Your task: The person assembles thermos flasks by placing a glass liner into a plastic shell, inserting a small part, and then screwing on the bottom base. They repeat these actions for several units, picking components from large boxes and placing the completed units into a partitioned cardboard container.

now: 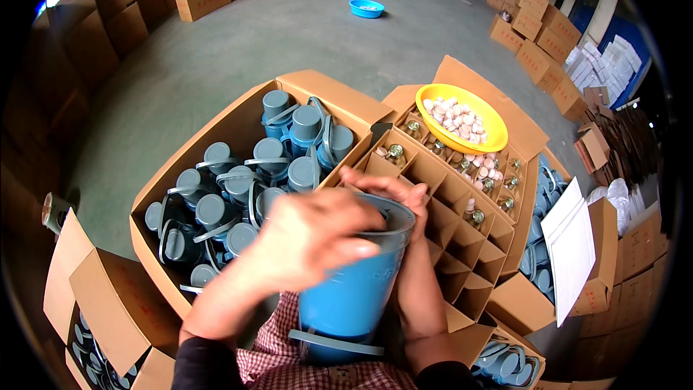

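A blue plastic thermos casing (351, 292) stands in front of my body, its wide open end up and its grey carrying handle (336, 343) at the lower end. My right hand (404, 202) wraps round the far right side of the rim and steadies it. Over the near left of the opening is my left hand (310, 235), smeared by motion. Its fingers reach to the rim, and whether they grip anything cannot be made out. The inside of the casing is mostly hidden by that hand.
At left, a carton (162, 274) holds several blue-grey thermoses with lids and handles. A divided carton (462, 267) at right holds small glass-like pieces. On it rests a yellow basin (498, 119) of whitish pieces. A white board (570, 245) leans farther right. A blue basin (367, 9) sits on the floor.
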Demonstrator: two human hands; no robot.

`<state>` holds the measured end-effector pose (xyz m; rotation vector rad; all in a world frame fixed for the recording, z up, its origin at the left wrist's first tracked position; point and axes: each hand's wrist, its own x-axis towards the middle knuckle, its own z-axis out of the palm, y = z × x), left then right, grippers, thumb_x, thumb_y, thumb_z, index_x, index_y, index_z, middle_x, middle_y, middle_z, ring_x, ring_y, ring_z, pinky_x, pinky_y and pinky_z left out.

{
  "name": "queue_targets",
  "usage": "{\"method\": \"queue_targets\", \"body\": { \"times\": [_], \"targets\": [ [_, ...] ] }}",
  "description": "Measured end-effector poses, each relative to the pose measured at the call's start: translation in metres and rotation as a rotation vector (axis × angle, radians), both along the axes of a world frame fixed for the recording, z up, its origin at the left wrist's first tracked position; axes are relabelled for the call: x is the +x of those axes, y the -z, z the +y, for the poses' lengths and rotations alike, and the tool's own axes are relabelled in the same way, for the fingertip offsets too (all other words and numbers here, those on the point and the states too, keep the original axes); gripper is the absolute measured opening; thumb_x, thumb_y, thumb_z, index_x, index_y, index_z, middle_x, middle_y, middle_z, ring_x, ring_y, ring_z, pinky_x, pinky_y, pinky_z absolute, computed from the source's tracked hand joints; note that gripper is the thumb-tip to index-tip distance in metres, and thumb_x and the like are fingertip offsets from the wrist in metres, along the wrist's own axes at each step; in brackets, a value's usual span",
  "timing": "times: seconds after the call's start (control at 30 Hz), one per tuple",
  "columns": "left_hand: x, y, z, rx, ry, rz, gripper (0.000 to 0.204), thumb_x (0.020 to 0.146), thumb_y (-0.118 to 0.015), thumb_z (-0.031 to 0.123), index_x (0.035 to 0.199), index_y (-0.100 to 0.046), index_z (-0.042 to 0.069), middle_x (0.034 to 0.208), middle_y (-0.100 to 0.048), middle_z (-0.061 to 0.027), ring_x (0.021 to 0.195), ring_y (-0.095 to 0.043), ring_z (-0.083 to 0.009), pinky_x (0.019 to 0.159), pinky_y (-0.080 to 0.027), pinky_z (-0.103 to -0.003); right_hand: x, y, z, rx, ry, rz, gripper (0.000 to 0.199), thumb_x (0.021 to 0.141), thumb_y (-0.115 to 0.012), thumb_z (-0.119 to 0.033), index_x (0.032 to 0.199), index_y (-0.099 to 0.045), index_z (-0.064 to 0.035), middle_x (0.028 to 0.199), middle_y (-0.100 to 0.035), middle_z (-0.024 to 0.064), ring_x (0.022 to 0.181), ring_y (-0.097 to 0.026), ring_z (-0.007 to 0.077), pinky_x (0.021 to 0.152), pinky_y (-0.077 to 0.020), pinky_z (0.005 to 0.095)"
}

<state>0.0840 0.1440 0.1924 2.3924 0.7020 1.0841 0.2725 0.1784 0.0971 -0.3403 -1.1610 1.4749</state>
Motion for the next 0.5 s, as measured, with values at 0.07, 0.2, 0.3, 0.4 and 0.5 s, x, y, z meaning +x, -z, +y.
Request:
{"method": "queue_targets", "body": {
  "times": [0.07, 0.2, 0.3, 0.4, 0.5],
  "targets": [
    [0.008, 0.008, -0.005, 0.121, -0.009, -0.006, 0.029, 0.084, -0.061, 0.027, 0.093, -0.067, 0.001, 0.082, -0.066, -0.0142, 0.074, -0.066, -0.0289, 0.069, -0.051, -0.035, 0.005, 0.000, 0.002, 0.166, -0.023, -0.113, 0.083, 0.094, -0.020, -0.060, 0.086, -0.066, 0.0094, 0.111, -0.062, 0.0272, 0.110, -0.057, 0.0365, 0.099, -0.0403, 0.0461],
    [-0.018, 0.022, 0.006, -0.054, 0.189, -0.353, 0.028, 0.082, -0.060, 0.024, 0.083, -0.071, -0.002, 0.089, -0.070, -0.0169, 0.079, -0.068, -0.0279, 0.075, -0.052, -0.036, 0.004, -0.025, -0.013, 0.312, 0.042, -0.210, 0.050, 0.092, -0.041, -0.036, 0.079, -0.065, 0.0067, 0.102, -0.065, 0.0268, 0.099, -0.062, 0.0377, 0.094, -0.0441, 0.0462],
    [-0.014, 0.044, 0.010, -0.343, 0.306, -0.876, 0.038, 0.084, -0.057, 0.032, 0.081, -0.069, -0.004, 0.101, -0.067, -0.0209, 0.092, -0.066, -0.0286, 0.085, -0.051, -0.040, 0.013, -0.060, -0.025, 0.318, -0.093, -0.210, 0.040, 0.088, -0.047, -0.029, 0.078, -0.064, 0.0047, 0.110, -0.063, 0.0277, 0.105, -0.061, 0.0360, 0.095, -0.0445, 0.0428],
    [0.000, 0.114, 0.016, -0.802, 0.073, -0.867, 0.032, 0.088, -0.056, 0.026, 0.095, -0.066, -0.003, 0.109, -0.064, -0.0201, 0.094, -0.065, -0.0265, 0.085, -0.052, -0.038, 0.028, -0.104, -0.034, 0.207, -0.309, -0.426, 0.019, 0.082, -0.057, -0.015, 0.077, -0.063, 0.0029, 0.109, -0.064, 0.0262, 0.106, -0.062, 0.0297, 0.094, -0.0452, 0.0386],
    [0.025, 0.167, -0.003, -1.444, 0.052, -0.948, 0.028, 0.089, -0.056, 0.021, 0.097, -0.066, -0.003, 0.108, -0.064, -0.0176, 0.090, -0.065, -0.0235, 0.078, -0.055, -0.034, 0.023, -0.141, -0.043, 0.143, -0.229, -0.841, 0.013, 0.079, -0.066, -0.007, 0.088, -0.062, 0.0014, 0.097, -0.069, 0.0158, 0.096, -0.065, 0.0185, 0.085, -0.0492, 0.0294]
  ]
}}
